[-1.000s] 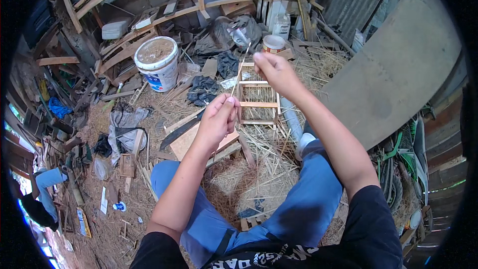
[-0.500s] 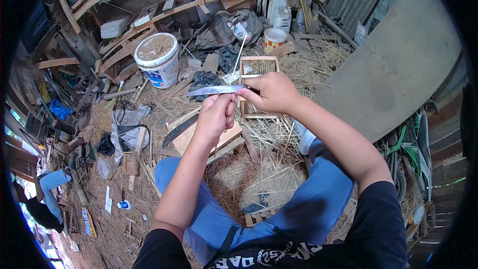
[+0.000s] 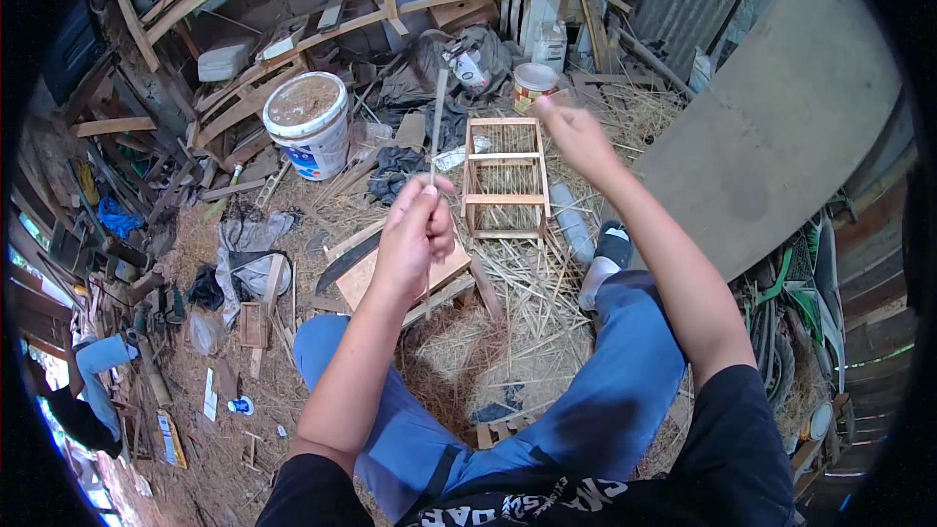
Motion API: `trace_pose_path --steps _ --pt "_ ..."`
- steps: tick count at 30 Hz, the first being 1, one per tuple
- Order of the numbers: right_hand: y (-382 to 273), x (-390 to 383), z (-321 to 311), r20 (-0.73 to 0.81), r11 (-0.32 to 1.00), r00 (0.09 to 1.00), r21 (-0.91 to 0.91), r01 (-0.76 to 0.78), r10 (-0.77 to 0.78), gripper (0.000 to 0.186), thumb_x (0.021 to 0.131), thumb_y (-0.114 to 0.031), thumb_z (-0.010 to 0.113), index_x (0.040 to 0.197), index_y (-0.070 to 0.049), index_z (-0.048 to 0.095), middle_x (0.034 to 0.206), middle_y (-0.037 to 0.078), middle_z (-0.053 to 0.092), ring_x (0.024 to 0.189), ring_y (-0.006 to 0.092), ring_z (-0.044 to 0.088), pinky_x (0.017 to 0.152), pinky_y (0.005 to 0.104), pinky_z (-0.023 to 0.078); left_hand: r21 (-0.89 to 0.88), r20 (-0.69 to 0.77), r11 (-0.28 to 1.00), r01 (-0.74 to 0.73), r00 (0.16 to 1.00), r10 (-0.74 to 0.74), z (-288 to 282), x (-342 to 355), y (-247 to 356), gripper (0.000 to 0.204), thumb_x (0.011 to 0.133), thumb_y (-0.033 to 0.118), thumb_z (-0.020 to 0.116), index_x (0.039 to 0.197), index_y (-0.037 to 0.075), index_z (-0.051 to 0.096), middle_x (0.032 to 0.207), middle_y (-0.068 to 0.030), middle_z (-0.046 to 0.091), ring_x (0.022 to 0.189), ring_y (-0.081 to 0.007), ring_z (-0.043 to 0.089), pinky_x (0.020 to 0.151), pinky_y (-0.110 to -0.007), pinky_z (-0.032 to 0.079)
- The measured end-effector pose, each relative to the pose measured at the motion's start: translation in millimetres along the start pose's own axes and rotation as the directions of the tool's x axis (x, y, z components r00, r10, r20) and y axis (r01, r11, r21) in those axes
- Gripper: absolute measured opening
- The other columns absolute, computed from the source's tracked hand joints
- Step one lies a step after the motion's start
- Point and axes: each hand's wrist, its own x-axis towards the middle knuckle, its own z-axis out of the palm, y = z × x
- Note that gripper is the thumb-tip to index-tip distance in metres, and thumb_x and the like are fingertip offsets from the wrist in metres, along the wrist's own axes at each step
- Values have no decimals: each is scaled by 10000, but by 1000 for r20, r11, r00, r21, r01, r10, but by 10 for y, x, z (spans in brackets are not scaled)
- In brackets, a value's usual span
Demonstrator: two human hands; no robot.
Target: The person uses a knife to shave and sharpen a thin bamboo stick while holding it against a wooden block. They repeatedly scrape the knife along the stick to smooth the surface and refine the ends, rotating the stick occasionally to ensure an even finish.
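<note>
My left hand (image 3: 414, 234) is closed around a thin, pale strip (image 3: 439, 117), which looks like split bamboo. The strip stands nearly upright, and its lower end shows beneath the hand. My right hand (image 3: 581, 141) is raised apart from it, to the right, in a closed grip. The knife it held a moment ago does not show clearly now; the fist seems to hide its handle. Beyond my knees sits a small wooden frame (image 3: 506, 200) with thin bars inside. A dark, broad blade (image 3: 349, 262) lies on a wooden block (image 3: 363, 283) left of my left hand.
A white bucket (image 3: 307, 122) with a brown top stands at the back left. Behind the frame is a smaller red and yellow bucket (image 3: 535, 83). A large grey board (image 3: 771, 127) leans at the right. Straw and strips litter the ground; another person (image 3: 93, 381) is at far left.
My right hand has moved away from the left hand, to the right and upward, and the knife blade no longer lies across the strip. The strip has tipped more upright.
</note>
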Motion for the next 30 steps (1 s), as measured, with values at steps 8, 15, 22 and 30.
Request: trace_pose_path --steps 8,15,22,30 --pt "-502 -504 616 366 908 889 204 -365 275 408 979 -470 667 874 -83 595 621 -59 458 448 48 372 397 261 264 -346 -149 876 -337 941 304 -510 369 -61 125 1049 193 569 1154 125 559 1151 -84 659 1164 -258 619 1076 -481 497" --pt "-585 -659 822 459 798 838 363 -481 296 328 955 -408 725 955 -96 623 557 -74 455 411 38 355 391 252 239 -401 -211 809 -430 903 375 -578 415 -55 230 1057 190 549 1263 89 538 1021 -57 660 1113 -250 652 1115 -511 488" --pt "-483 -523 841 625 660 759 495 -565 181 217 1006 -283 670 1001 -79 597 767 -13 621 416 14 355 375 215 256 -355 -300 832 -427 895 331 -633 602 -114 244 1056 206 557 1265 86 525 1058 -56 658 1108 -247 647 1099 -497 496" --pt "-319 60 790 577 598 785 554 -580 226 118 989 -193 682 1004 -95 618 834 1 676 454 5 370 408 211 261 -127 -289 956 -264 932 219 -1120 859 -224 215 1041 207 597 1214 79 586 1122 -75 663 1100 -241 644 1029 -464 508"
